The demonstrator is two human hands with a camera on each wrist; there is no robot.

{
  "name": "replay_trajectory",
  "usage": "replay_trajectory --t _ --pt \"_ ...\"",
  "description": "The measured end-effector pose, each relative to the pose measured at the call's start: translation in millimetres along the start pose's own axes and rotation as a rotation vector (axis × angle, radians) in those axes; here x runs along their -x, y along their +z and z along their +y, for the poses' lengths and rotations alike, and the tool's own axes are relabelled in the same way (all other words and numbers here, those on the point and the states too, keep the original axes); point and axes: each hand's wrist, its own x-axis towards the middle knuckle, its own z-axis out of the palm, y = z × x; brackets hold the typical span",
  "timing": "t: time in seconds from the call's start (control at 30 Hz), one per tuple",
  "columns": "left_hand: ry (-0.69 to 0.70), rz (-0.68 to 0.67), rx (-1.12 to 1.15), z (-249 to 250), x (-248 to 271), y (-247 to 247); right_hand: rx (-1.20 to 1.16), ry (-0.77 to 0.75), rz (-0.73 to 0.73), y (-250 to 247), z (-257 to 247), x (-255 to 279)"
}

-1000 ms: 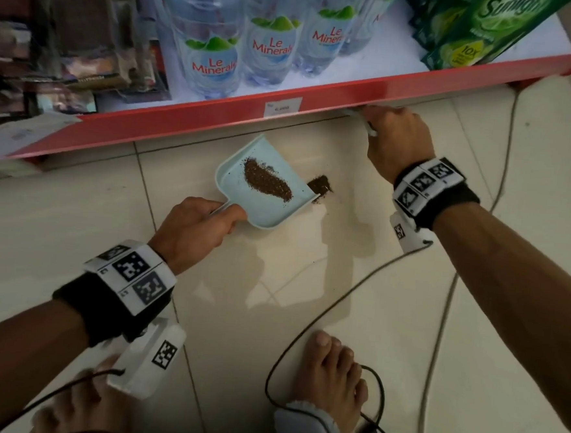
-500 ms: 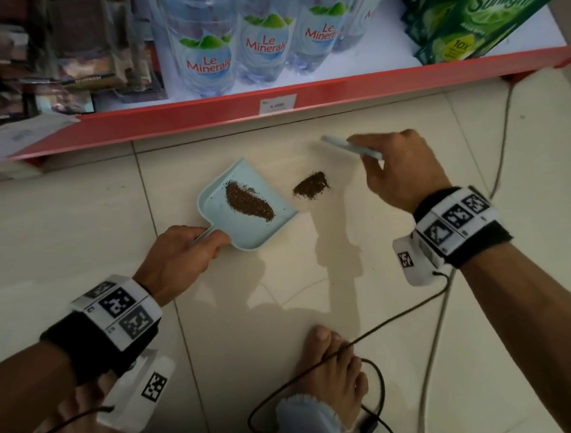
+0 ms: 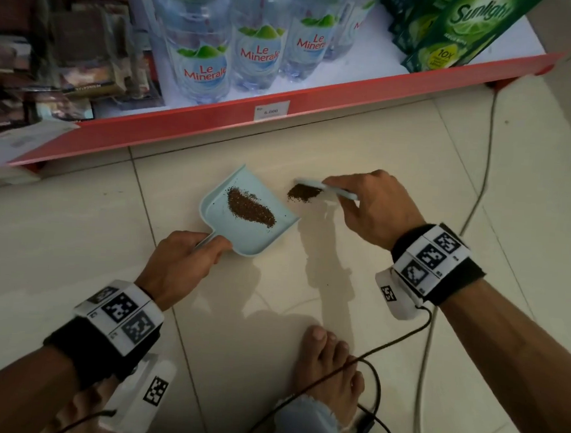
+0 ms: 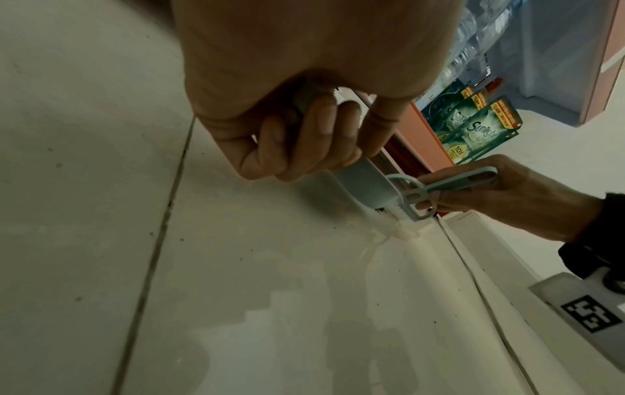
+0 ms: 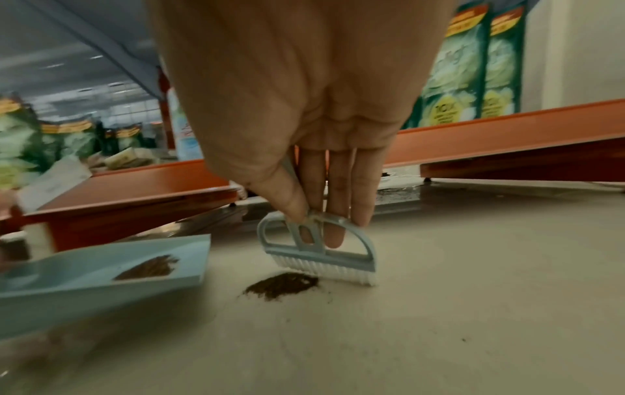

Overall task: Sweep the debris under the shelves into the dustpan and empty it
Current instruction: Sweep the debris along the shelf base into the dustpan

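Observation:
A pale blue dustpan (image 3: 215, 235) lies on the tiled floor with a streak of brown debris inside it (image 3: 251, 208). My left hand (image 3: 186, 263) grips its handle (image 4: 358, 176). A second small pile of brown debris (image 3: 303, 193) (image 5: 282, 286) sits on the floor just right of the pan's open edge. My right hand (image 3: 372, 205) pinches a small pale blue brush (image 5: 321, 256) by its handle, white bristles down right behind that pile. The brush (image 4: 439, 187) shows in the left wrist view too.
A red bottom shelf (image 3: 319, 103) runs along the far side, holding water bottles (image 3: 203, 65), green detergent packs (image 3: 459, 29) and dark packets at left. My bare foot (image 3: 330, 371) and black cables (image 3: 386, 345) lie on the floor near me. A white cable (image 3: 482, 182) runs at right.
My right hand has come back from under the shelf edge with the brush, drawing it down behind the loose pile. The dustpan and left hand have shifted a little toward me.

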Motion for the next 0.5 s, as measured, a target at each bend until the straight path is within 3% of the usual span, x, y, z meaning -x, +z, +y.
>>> replay_trajectory --t 0.1,0.2,0.33,0.5 --pt "-0.015 -0.038 -0.006 7 2 16 0.065 0.164 0.164 -4 12 -1" --pt "-0.024 -0.044 -0.01 3 -2 16 0.11 0.345 0.15 -1 17 -5" --pt "-0.01 -0.035 -0.027 2 0 18 -0.025 0.283 0.02 13 -3 -3" --pt "-0.007 -0.025 -0.036 -1 3 17 -0.105 0.201 0.086 12 -17 2"
